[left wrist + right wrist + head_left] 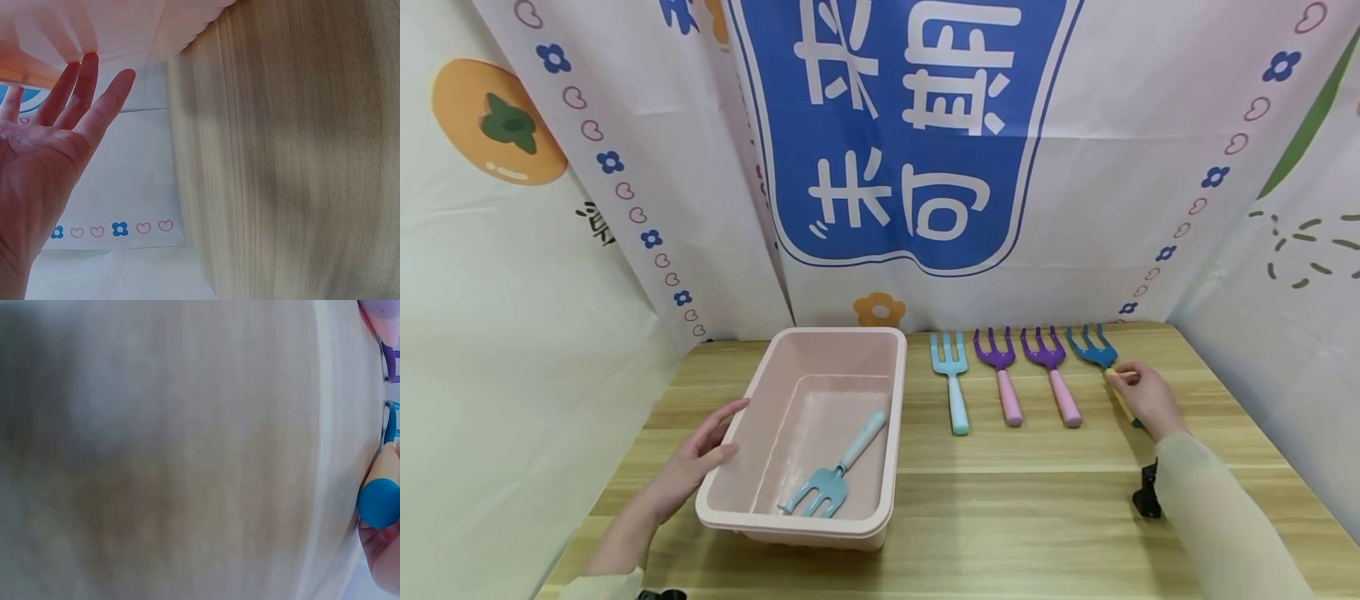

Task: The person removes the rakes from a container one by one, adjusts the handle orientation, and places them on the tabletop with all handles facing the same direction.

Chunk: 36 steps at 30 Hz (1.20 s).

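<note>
At the right end of a row of garden hand forks, my right hand [1150, 402] pinches the yellow handle of a dark-blue garden hand fork [1096, 353]. Its handle [385, 467] ends in a blue cap in the right wrist view. That fork lies at table level, tines away from me. On the left, my left hand [694, 463] touches the side of a pale pink plastic bin [801, 527]; the left wrist view shows its fingers [84, 94] extended against the outer wall. A light-blue hand fork [829, 483] lies aslant inside the bin, tines toward me.
Left of the dark-blue fork lie two purple forks with pink handles, one [1051, 357] nearer it and another [997, 358], then a light-blue fork [951, 367]. The wooden table [1000, 525] ends at a printed cloth backdrop [1097, 250] behind and cloth walls at both sides.
</note>
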Motion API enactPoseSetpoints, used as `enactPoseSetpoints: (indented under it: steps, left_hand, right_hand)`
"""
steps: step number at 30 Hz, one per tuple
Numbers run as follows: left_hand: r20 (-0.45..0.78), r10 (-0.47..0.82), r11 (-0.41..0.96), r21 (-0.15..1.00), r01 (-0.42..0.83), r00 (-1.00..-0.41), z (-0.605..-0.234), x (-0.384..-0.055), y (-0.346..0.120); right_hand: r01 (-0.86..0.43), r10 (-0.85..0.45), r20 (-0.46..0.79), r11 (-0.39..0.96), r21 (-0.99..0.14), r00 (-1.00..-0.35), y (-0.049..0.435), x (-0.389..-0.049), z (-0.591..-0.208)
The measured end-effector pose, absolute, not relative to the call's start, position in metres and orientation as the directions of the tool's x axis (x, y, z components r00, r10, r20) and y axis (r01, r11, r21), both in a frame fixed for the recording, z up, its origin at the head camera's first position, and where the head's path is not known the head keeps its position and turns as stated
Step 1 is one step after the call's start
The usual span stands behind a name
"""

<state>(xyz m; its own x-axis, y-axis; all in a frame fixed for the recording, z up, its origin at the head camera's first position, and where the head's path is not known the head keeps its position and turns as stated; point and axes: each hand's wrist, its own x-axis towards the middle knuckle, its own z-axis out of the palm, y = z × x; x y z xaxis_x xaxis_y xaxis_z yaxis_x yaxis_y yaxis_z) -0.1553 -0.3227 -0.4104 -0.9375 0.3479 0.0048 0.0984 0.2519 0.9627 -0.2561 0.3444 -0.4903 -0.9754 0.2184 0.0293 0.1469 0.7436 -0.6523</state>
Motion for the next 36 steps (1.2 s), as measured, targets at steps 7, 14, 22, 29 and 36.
enactPoseSetpoints:
  steps: [7,14,22,29,36]
  left_hand:
    - [0.008,0.344,0.258,0.961,0.103,-0.939,-0.409,-0.156,-0.321]
    - [0.032,0.353,0.252,0.959,0.128,-0.935,-0.408,-0.16,-0.321]
    - [0.031,0.355,0.25,0.96,0.127,-0.935,-0.409,-0.159,-0.32]
    - [0.019,0.351,0.257,0.959,0.116,-0.936,-0.409,-0.157,-0.32]
    - [0.015,0.347,0.256,0.96,0.11,-0.938,-0.409,-0.156,-0.32]
  right_hand:
    - [0.158,0.26,0.05,0.718,-0.678,-0.964,0.346,-0.252,-0.489]
    - [0.113,0.278,0.106,0.667,-0.736,-0.955,0.339,-0.251,-0.476]
    - [-0.063,0.177,0.242,0.67,-0.74,-0.954,0.317,-0.242,-0.447]
    - [-0.226,0.064,0.342,0.635,-0.739,-0.938,0.286,-0.23,-0.423]
    - [-0.324,-0.062,0.352,0.558,-0.764,-0.934,0.253,-0.219,-0.398]
